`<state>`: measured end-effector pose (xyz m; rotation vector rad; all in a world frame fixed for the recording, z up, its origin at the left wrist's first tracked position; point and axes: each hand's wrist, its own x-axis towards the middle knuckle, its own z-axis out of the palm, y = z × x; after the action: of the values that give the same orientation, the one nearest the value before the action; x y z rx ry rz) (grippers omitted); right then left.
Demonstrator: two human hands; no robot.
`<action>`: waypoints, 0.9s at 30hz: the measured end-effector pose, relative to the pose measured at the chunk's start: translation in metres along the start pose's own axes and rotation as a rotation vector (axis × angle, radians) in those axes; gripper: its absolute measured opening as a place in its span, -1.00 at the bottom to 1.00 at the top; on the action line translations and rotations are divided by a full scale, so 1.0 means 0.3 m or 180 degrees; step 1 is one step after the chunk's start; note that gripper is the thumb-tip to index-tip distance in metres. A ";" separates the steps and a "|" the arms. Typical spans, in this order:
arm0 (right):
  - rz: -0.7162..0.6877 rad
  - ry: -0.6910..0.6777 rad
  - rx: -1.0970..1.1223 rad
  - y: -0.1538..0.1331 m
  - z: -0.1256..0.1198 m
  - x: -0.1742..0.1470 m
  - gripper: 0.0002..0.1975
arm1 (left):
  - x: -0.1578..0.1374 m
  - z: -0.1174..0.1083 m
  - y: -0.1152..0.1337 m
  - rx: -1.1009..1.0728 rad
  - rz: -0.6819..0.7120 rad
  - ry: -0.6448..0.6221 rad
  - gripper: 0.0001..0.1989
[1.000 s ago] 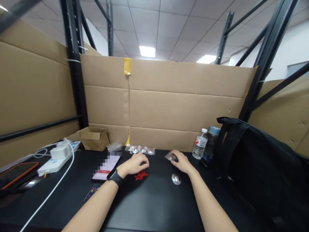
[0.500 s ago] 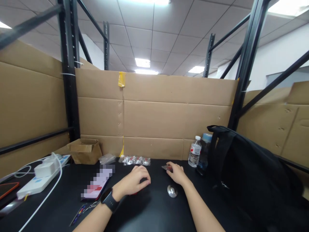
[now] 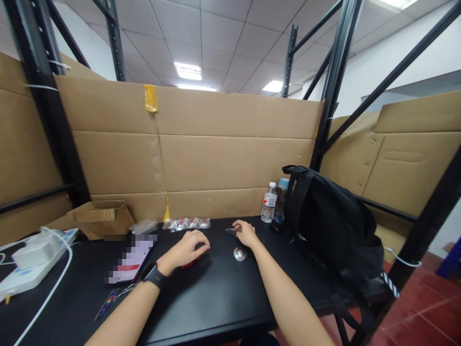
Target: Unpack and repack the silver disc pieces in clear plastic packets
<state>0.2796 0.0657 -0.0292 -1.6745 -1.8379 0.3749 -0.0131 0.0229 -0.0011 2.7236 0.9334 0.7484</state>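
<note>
My right hand is closed at the back of the black table, its fingertips pinching a small clear plastic packet with a bit of red at its edge. Just in front of that hand lies a shiny round silver disc. My left hand, with a dark watch on its wrist, hovers over the table. Its fingers are loosely curled, with the thumb apart and nothing seen between them. A red piece lies beneath it, partly hidden by the hand.
Several wrapped silver discs line the back, near a clear plastic bag and an open cardboard box. A phone, keychain and power strip are left. Bottles and a black backpack stand right.
The view has swung to the right and down, bringing in the table's front edge and the red floor. Both hands keep nearly the same places over the table.
</note>
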 end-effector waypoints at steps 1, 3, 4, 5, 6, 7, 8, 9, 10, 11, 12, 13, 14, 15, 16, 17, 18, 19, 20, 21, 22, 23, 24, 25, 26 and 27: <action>-0.0009 0.0003 0.0027 0.003 0.002 0.000 -0.60 | 0.000 0.000 -0.001 0.0008 -0.0011 -0.0002 -0.71; -0.0025 0.0056 0.0196 0.008 0.006 0.004 -0.60 | -0.001 0.001 -0.002 0.0022 -0.0025 -0.0019 -0.70; 0.0004 0.0105 0.0414 0.010 0.009 0.008 -0.61 | -0.001 0.001 -0.003 0.0026 -0.0026 -0.0034 -0.70; 0.0056 0.0158 0.0706 0.012 0.013 0.013 -0.64 | 0.000 0.002 -0.004 0.0027 -0.0024 -0.0046 -0.70; 0.0119 0.0208 0.1023 0.012 0.018 0.019 -0.66 | 0.000 0.003 -0.005 0.0027 -0.0018 -0.0056 -0.70; 0.0186 0.0258 0.1321 0.013 0.023 0.025 -0.69 | 0.000 0.003 -0.007 0.0026 -0.0010 -0.0062 -0.70; 0.0243 0.0306 0.1564 0.012 0.027 0.032 -0.71 | 0.000 0.004 -0.009 0.0024 -0.0002 -0.0063 -0.70; 0.0283 0.0345 0.1737 0.011 0.032 0.037 -0.71 | 0.000 0.004 -0.011 0.0022 0.0004 -0.0062 -0.69; 0.0312 0.0380 0.1845 0.009 0.035 0.042 -0.70 | -0.001 0.004 -0.013 0.0024 0.0006 -0.0063 -0.68; 0.0339 0.0403 0.1925 0.006 0.038 0.046 -0.68 | -0.001 0.004 -0.016 0.0030 0.0003 -0.0069 -0.68; 0.0375 0.0423 0.2024 0.003 0.039 0.047 -0.66 | -0.002 0.003 -0.019 0.0040 -0.0006 -0.0079 -0.67; 0.0409 0.0432 0.2112 -0.002 0.039 0.047 -0.64 | -0.003 0.003 -0.022 0.0052 -0.0020 -0.0089 -0.67; 0.0447 0.0422 0.2219 -0.009 0.038 0.046 -0.61 | -0.004 0.002 -0.025 0.0064 -0.0037 -0.0097 -0.67; 0.0487 0.0389 0.2351 -0.016 0.036 0.043 -0.59 | -0.006 0.002 -0.028 0.0074 -0.0055 -0.0110 -0.68; 0.0530 0.0336 0.2527 -0.024 0.035 0.039 -0.57 | -0.008 0.001 -0.030 0.0078 -0.0075 -0.0116 -0.69; 0.0562 0.0282 0.2727 -0.033 0.034 0.034 -0.54 | -0.009 0.000 -0.031 0.0075 -0.0101 -0.0113 -0.71; 0.0573 0.0231 0.2920 -0.042 0.034 0.029 -0.51 | -0.010 0.000 -0.031 0.0066 -0.0129 -0.0102 -0.73; 0.0561 0.0186 0.3086 -0.051 0.036 0.025 -0.48 | -0.011 0.000 -0.030 0.0044 -0.0159 -0.0077 -0.74; 0.0527 0.0149 0.3197 -0.061 0.039 0.020 -0.44 | -0.011 0.000 -0.028 0.0010 -0.0186 -0.0032 -0.73; 0.0470 0.0113 0.3244 -0.070 0.043 0.015 -0.42 | -0.010 0.001 -0.024 -0.0031 -0.0204 0.0029 -0.70; 0.0405 0.0069 0.3268 -0.080 0.049 0.011 -0.39 | -0.009 0.003 -0.020 -0.0069 -0.0208 0.0098 -0.65; 0.0344 0.0010 0.3283 -0.090 0.054 0.005 -0.38 | -0.007 0.005 -0.014 -0.0097 -0.0202 0.0166 -0.59; 0.0297 -0.0057 0.3290 -0.101 0.060 0.000 -0.37 | -0.005 0.007 -0.008 -0.0107 -0.0194 0.0226 -0.54; 0.0256 -0.0111 0.3288 -0.112 0.065 -0.007 -0.36 | -0.003 0.010 -0.002 -0.0093 -0.0189 0.0270 -0.49; 0.0212 -0.0152 0.3272 -0.123 0.069 -0.013 -0.36 | -0.001 0.013 0.005 -0.0061 -0.0188 0.0296 -0.44; 0.0166 -0.0182 0.3248 -0.134 0.072 -0.020 -0.36 | 0.000 0.015 0.012 -0.0022 -0.0193 0.0303 -0.41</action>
<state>0.2347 0.0577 -0.0237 -0.9806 -1.2508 1.1526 -0.0088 0.0202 -0.0040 2.6612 1.0263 0.8745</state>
